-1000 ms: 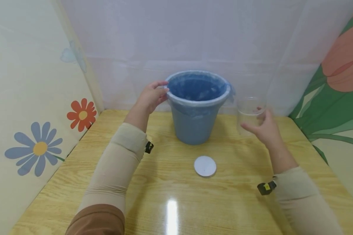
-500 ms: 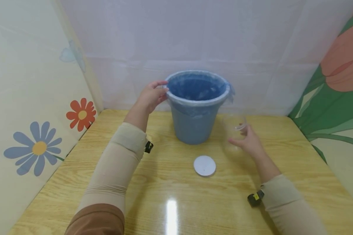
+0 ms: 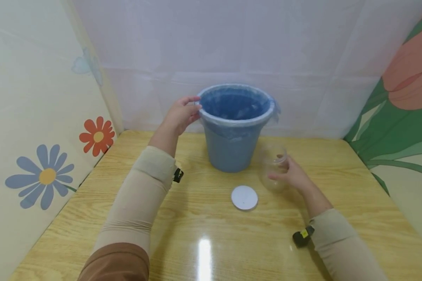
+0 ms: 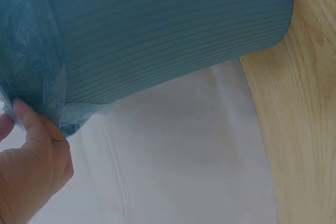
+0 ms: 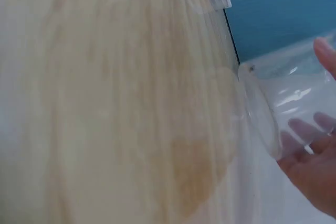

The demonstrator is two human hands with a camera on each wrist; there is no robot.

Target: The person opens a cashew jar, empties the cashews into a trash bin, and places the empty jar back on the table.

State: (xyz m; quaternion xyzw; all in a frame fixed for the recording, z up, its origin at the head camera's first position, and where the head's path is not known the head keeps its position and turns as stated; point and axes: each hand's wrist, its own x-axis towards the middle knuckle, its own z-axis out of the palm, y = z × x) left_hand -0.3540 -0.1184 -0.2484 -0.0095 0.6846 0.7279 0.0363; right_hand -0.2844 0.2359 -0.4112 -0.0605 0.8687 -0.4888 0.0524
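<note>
A blue trash bin (image 3: 232, 152) stands upright at the back of the table, with a thin blue bag liner (image 3: 244, 104) folded over its rim. My left hand (image 3: 183, 115) pinches the bin's left edge; in the left wrist view the fingers (image 4: 34, 129) lie over the liner there. My right hand (image 3: 295, 175) grips a clear, see-through jar (image 3: 271, 166) just right of the bin. In the right wrist view, thumb and fingers wrap the jar (image 5: 291, 95), and the bin wall (image 5: 278, 14) shows behind. A round white lid (image 3: 244, 198) lies flat on the table before the bin.
The wooden table (image 3: 193, 218) reaches back to a pale curtain wall (image 3: 161, 93). Flower-printed panels, such as the one with the red flower (image 3: 98, 136), stand at both sides. A loose bag corner (image 3: 277, 111) hangs from the bin's right rim.
My right hand has carried the jar leftward and nearer to me, and the jar has tilted. The left hand, bin and white lid stay put.
</note>
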